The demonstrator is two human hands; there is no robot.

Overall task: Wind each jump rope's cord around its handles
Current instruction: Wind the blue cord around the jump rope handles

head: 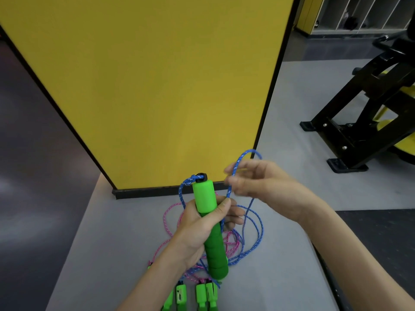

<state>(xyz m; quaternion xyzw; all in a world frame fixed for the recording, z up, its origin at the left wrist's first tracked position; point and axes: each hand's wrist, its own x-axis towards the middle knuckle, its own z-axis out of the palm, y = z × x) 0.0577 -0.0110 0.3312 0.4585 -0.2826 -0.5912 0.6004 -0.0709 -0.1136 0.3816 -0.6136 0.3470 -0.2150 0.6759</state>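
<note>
Several spare handles (201, 295) lie below; left hand (197, 230) grips green handle (203, 195), right hand (261, 179) pinches blue cord (246, 153).

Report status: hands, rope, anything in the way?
Left hand grips green foam handle, upright. Right hand pinches blue cord loop, blurred. Blue slack tangled with pink cord below.

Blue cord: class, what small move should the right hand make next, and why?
Probably carry the loop of blue cord pinched in the right hand across the handles gripped upright by the left hand: no full turn shows on them, and much cord lies loose below.
</note>
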